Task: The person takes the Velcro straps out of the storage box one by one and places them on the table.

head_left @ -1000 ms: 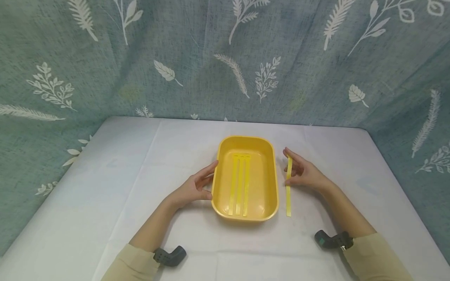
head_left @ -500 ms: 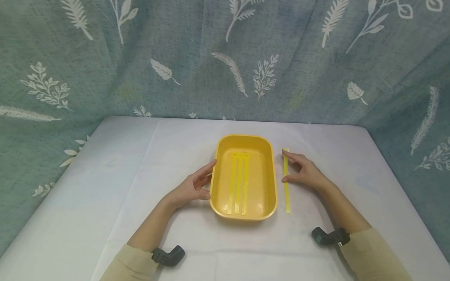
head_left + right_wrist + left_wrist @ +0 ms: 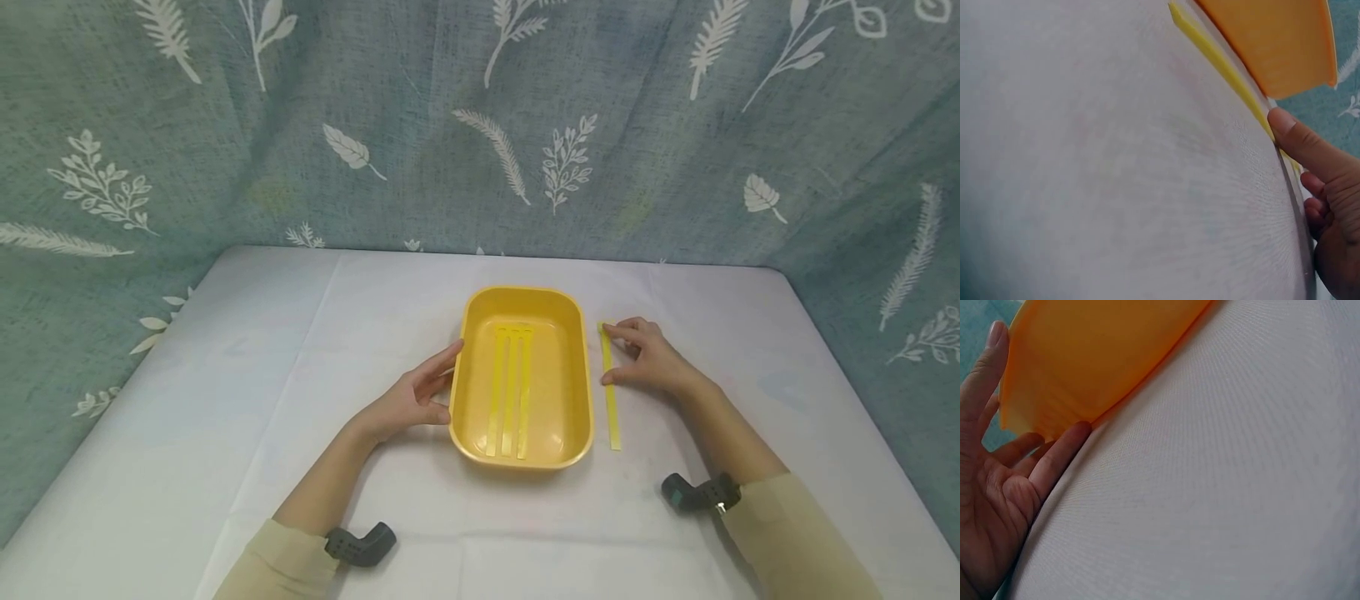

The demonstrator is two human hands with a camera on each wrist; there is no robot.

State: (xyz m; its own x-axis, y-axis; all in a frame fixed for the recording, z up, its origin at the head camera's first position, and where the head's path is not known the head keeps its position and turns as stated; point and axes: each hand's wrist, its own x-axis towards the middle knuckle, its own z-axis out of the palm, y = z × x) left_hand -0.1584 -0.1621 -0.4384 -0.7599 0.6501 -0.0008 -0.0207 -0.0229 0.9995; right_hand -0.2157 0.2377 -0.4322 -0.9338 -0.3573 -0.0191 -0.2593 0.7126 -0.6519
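A deep yellow plastic tray (image 3: 558, 392) stands on the white-covered table, with 3 narrow yellow strips (image 3: 511, 392) lying lengthwise on its floor. Along the tray's left wall my left hand (image 3: 408, 406) rests with fairly straight fingers; the left wrist view shows its fingertips against the outer side (image 3: 1104, 362). Right of the tray, a separate flat yellow strip (image 3: 612, 417) lies on the cloth. My right hand (image 3: 654, 358) touches this strip, forefinger near its far end and thumb around its middle, both spread apart. The right wrist view shows the thumb (image 3: 1300, 137) over the strip (image 3: 1216, 59).
White cloth (image 3: 375, 317) covers the table, and a green curtain (image 3: 420, 150) with white leaf prints hangs behind and at the sides. Each wrist wears a dark camera mount, left (image 3: 362, 546) and right (image 3: 701, 493), just above the cloth.
The strip at right has gone down from my right fingers' grip to the cloth, and its far end has turned slightly left. My left hand and the tray have stayed put.
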